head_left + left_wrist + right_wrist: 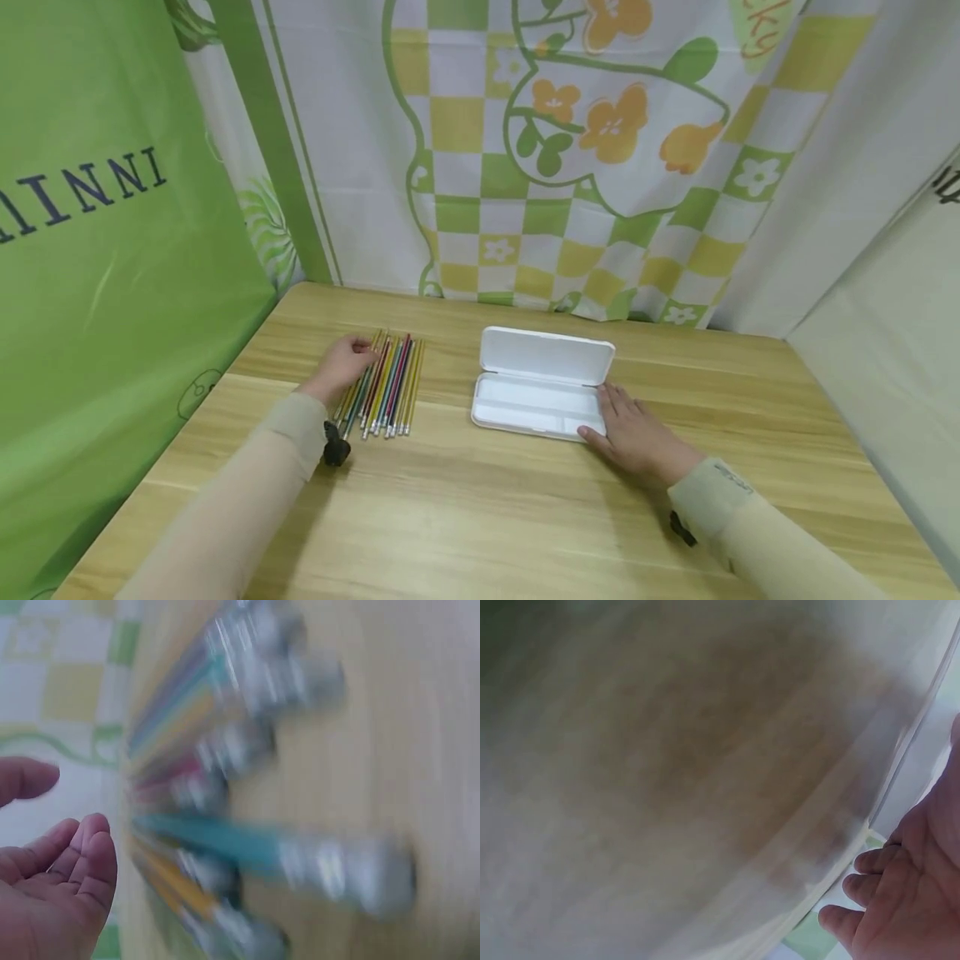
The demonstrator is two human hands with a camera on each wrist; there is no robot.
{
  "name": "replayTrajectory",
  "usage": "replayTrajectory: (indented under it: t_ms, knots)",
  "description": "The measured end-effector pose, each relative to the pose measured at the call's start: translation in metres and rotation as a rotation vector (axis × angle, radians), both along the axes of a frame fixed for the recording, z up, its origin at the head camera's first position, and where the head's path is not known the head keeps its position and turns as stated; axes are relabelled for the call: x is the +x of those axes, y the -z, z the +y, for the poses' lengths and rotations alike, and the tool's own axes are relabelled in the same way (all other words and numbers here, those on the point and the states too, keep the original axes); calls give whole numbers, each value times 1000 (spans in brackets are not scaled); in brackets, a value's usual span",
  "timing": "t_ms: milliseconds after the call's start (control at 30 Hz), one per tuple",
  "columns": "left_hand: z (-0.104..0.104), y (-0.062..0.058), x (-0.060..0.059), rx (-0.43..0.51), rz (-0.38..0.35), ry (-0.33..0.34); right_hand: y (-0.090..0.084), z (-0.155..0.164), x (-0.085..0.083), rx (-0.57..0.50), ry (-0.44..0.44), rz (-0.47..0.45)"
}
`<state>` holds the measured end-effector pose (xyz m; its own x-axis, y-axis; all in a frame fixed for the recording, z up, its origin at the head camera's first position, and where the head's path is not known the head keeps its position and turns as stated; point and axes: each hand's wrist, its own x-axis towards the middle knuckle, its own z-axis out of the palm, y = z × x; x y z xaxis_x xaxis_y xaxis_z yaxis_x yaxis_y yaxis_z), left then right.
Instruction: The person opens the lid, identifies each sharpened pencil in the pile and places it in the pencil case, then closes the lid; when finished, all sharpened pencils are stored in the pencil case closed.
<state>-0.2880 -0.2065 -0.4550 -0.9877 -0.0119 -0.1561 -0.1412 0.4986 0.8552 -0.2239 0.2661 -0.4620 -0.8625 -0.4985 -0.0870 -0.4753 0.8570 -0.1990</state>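
Observation:
Several pencils (392, 387) in yellow, red, teal and dark colours lie side by side on the left, eraser ends toward me. My left hand (345, 365) is over the far left part of the row, fingertips close to the pencil shafts. In the left wrist view its thumb and fingers stand apart, and the metal-capped pencil ends (341, 874) are blurred. A white pencil case (517, 427) lies with its lid (547, 356) raised and its compartments facing up. Against the case's right side rests my right hand (633, 433), fingers extended, thumb at the near corner.
The wood-grain table (465, 517) carries the pencils and the case. A patterned curtain (480, 183) hangs behind the table's far edge, with a green cloth (112, 275) along the left side and a pale cloth (892, 275) at the right.

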Motion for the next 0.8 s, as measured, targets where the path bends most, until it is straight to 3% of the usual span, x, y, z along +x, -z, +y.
replayTrajectory:
  t_ms: [167, 400, 533, 800]
  knots:
    - [-22, 11, -3, 3, -26, -67, 1, 1, -2, -11, -13, 1]
    - [-27, 16, -1, -21, -64, -72, 3, 1, -4, 4, -13, 2]
    - [-28, 14, -1, -106, -59, -50, 2, 0, -4, -10, -10, 10]
    - [-38, 4, -8, -250, -61, 98, 1, -1, -3, -1, -6, 11]
